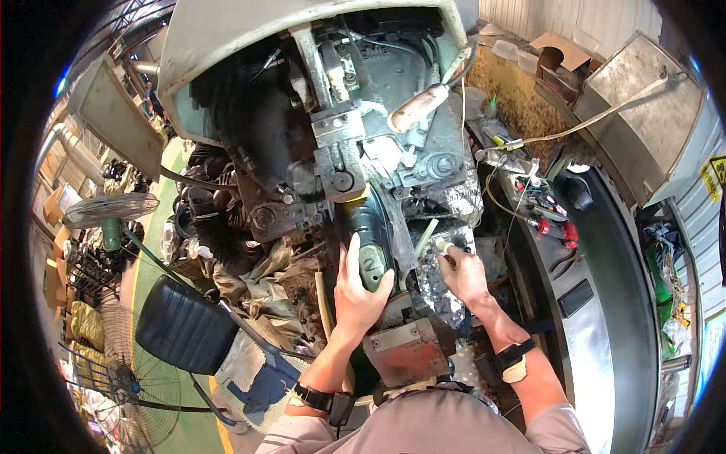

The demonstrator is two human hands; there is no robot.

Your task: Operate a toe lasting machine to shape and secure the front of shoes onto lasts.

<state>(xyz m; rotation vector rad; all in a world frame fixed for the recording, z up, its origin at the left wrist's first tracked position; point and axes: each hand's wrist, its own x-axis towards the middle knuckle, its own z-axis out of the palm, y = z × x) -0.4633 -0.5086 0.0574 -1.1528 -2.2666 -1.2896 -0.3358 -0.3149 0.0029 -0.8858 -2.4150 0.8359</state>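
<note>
My left hand [358, 291] is wrapped round the near end of a black shoe upper [364, 219], which sits on a last with a greenish-grey top plate [371, 266]. The far end of the shoe reaches in under the metal head [339, 163] of the machine. To the right, my right hand [463, 274] is closed, fingers pinched at a small pale yellow piece [443, 246] whose kind I cannot make out. It is over a shiny, crumpled-looking surface [440, 291] on the machine. A pale stick-like bar [426, 237] slants up between the two hands.
A work lamp [418, 108] hangs over the machine. On the right, pliers [563, 262], a red-handled tool [558, 231] and a dark box [575, 298] lie along a metal ledge beside a black belt [616, 318]. At left stand a black-padded chair [185, 324] and fans [113, 212].
</note>
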